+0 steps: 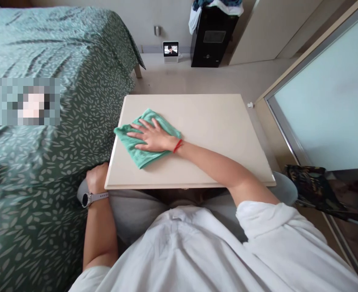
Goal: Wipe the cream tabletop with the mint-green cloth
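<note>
A green cloth [142, 157] lies spread on the left part of a cream tabletop [209, 121], one corner reaching the left edge. My right hand [153, 137] rests flat on the cloth with its fingers spread, and a red string is around that wrist. My left hand [97, 177], with a watch on its wrist, is at the table's front left corner, beside the edge. Its fingers are mostly hidden, partly behind the table edge, so what they hold, if anything, does not show.
A bed [84, 93] with a green leaf-patterned cover stands close on the left. Beyond the table are a small screen [171, 50] and a black cabinet [211, 40] with cloth on top. A frosted panel [328, 97] is at the right, near a dark patterned item [309, 182].
</note>
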`<move>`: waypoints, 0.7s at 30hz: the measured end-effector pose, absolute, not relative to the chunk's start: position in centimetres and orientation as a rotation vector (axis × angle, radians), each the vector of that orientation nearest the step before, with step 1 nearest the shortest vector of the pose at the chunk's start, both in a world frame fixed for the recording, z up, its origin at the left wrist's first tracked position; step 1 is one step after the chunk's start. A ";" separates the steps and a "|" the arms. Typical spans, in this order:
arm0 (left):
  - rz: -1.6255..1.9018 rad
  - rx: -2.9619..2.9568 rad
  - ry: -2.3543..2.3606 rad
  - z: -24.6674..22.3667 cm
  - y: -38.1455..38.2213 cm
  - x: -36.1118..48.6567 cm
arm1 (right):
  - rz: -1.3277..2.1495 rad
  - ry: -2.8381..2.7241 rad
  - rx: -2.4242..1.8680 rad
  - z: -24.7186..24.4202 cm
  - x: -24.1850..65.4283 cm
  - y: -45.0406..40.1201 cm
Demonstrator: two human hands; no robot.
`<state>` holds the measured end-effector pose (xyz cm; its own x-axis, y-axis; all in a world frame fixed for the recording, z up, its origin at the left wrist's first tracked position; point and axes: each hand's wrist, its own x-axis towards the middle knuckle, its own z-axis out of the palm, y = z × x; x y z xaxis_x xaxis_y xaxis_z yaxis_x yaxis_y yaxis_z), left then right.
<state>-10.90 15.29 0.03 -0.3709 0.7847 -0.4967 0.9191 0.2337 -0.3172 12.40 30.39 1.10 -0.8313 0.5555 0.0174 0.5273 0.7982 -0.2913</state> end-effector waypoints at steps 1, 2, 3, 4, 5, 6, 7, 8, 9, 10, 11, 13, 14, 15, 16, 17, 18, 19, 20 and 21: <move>-0.840 1.609 2.278 0.0 15.3 -10.9 | 0.424 -2.867 -0.954 1.2 14.7 31.2; -0.840 1.608 2.288 0.0 15.3 -10.9 | 0.427 -2.846 -1.062 1.3 17.3 32.0; -0.840 1.609 2.296 0.1 15.3 -10.9 | 0.430 -2.819 -1.186 1.4 20.1 32.8; -0.843 1.607 2.296 0.1 15.3 -10.9 | 0.421 -2.774 -1.322 1.6 23.0 33.5; -0.846 1.602 2.292 0.2 15.3 -10.8 | 0.399 -2.713 -1.460 1.7 26.1 33.9; -0.851 1.595 2.284 0.2 15.3 -10.8 | 0.373 -2.640 -1.596 1.8 29.2 34.2; -0.857 1.591 2.279 0.2 15.3 -10.8 | 0.347 -2.555 -1.722 1.9 32.2 34.1; -0.857 1.590 2.277 0.2 15.4 -10.9 | 0.325 -2.463 -1.853 1.9 35.0 33.8; -0.853 1.590 2.274 0.1 15.4 -11.0 | 0.297 -2.362 -1.977 1.8 37.5 33.3; -0.842 1.594 2.279 -0.1 15.3 -11.2 | 0.274 -2.248 -2.090 1.7 39.7 32.5; -0.829 1.604 2.282 -0.3 15.3 -11.3 | 0.264 -2.124 -2.189 1.5 41.6 31.6; -0.813 1.624 2.287 -0.7 15.3 -11.7 | 0.292 -1.868 -2.332 1.1 43.9 29.7; -0.810 1.631 2.287 -0.9 15.3 -11.9 | 0.313 -1.757 -2.376 0.8 44.4 28.8; -0.809 1.641 2.289 -1.1 15.3 -12.0 | 0.321 -1.673 -2.408 0.5 44.6 28.0; -0.811 1.649 2.291 -1.3 15.3 -12.1 | 0.307 -1.625 -2.430 0.3 44.3 27.3; -0.812 1.657 2.293 -1.4 15.3 -12.1 | 0.264 -1.612 -2.441 0.1 43.8 26.7; -0.816 1.663 2.300 -1.5 15.3 -12.1 | 0.204 -1.627 -2.441 -0.1 43.0 26.2; -0.819 1.672 2.307 -1.5 15.3 -12.0 | 0.144 -1.663 -2.431 -0.1 41.9 25.9; -0.827 1.678 2.314 -1.5 15.4 -11.9 | 0.100 -1.715 -2.413 -0.1 40.6 25.7; -0.833 1.671 2.312 -1.4 15.4 -11.8 | 0.079 -1.782 -2.386 0.0 39.0 25.5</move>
<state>-11.84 15.37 -1.35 -0.3578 0.8211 -0.4447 0.9161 0.2164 -0.3376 38.99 25.53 0.00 0.2880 0.9561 0.0547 0.9475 -0.2762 -0.1611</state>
